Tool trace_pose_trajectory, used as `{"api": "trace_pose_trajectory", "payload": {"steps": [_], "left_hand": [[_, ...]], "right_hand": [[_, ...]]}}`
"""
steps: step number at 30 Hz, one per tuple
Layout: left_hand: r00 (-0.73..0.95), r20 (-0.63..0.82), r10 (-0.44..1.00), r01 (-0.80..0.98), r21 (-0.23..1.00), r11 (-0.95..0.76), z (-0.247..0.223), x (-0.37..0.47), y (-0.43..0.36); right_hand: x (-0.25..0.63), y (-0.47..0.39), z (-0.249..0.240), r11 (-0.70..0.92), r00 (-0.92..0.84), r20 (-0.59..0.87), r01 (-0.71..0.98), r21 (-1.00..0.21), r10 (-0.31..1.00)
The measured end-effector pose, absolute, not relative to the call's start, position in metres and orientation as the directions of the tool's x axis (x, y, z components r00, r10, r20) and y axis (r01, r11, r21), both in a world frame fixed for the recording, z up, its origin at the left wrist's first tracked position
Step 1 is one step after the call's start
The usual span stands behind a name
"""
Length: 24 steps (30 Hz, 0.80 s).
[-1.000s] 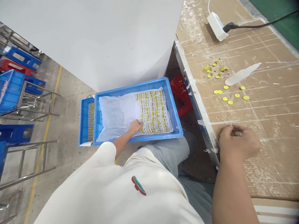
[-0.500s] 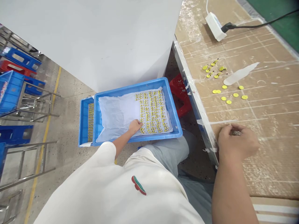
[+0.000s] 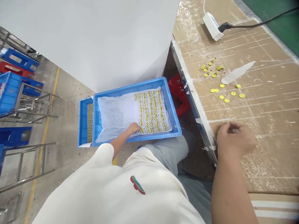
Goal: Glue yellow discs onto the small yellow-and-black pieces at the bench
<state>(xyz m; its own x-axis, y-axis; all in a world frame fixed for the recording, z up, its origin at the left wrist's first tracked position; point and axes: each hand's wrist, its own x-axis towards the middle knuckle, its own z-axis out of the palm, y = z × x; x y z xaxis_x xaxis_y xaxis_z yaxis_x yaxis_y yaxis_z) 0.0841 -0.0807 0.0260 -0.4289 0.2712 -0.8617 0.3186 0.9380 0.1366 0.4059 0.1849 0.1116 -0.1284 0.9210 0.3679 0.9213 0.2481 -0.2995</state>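
My left hand reaches into a blue plastic bin. Its fingers are pinched together at the lower end of a row of small yellow-and-dark pieces; whatever sits between the fingertips is hidden. Those pieces lie in several rows on a white sheet lining the bin. On the cardboard-covered table rests my right hand, its fingers curled. A small greyish thing shows within that curl, too unclear to name.
Yellow discs and yellow pieces with dark stems lie on the table beside a white paper strip. A power strip is farther back. Another blue bin sits under the first. A red stool stands between bin and table.
My left hand has moved slightly down along the row, towards the near side of the bin. My right hand keeps its curled pose on the table. The view has shifted a little.
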Motion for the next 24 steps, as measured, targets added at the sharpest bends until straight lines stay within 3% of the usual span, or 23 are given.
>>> {"api": "trace_pose_trajectory", "payload": {"steps": [24], "left_hand": [[-0.546, -0.761, 0.351, 0.411, 0.122, 0.903, 0.01, 0.089, -0.08]], "right_hand": [[0.405, 0.184, 0.111, 0.228, -0.103, 0.387, 0.928, -0.293, 0.916]]}}
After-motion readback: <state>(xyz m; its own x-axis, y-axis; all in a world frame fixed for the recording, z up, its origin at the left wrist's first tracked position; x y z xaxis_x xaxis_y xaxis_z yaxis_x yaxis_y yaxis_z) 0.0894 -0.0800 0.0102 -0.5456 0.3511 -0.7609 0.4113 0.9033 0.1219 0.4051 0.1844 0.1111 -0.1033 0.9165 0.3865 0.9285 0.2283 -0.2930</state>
